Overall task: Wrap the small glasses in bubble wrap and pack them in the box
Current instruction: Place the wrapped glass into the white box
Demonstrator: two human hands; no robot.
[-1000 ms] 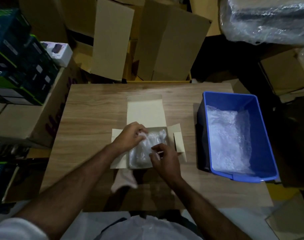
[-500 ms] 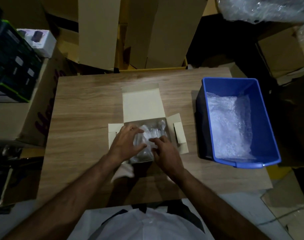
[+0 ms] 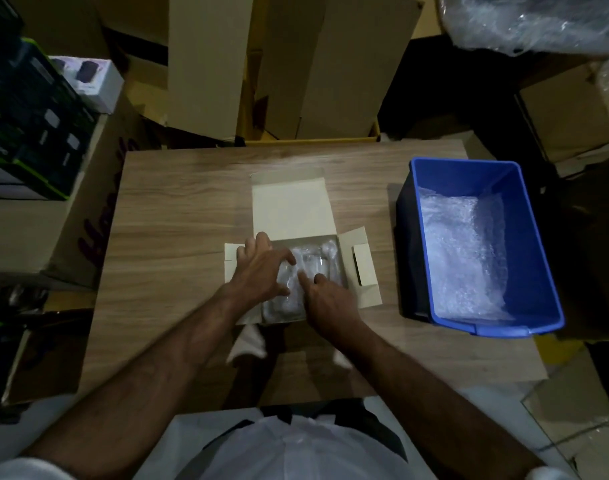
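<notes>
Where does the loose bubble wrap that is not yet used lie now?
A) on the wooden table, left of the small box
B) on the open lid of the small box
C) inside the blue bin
C: the loose bubble wrap lies inside the blue bin, right of the small box.

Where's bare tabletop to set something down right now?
Free: the wide strip left of the small box, out to the table edge; the far strip beyond its lid; the near right corner below the blue bin. Crowded: the box, under left hand and right hand.
</notes>
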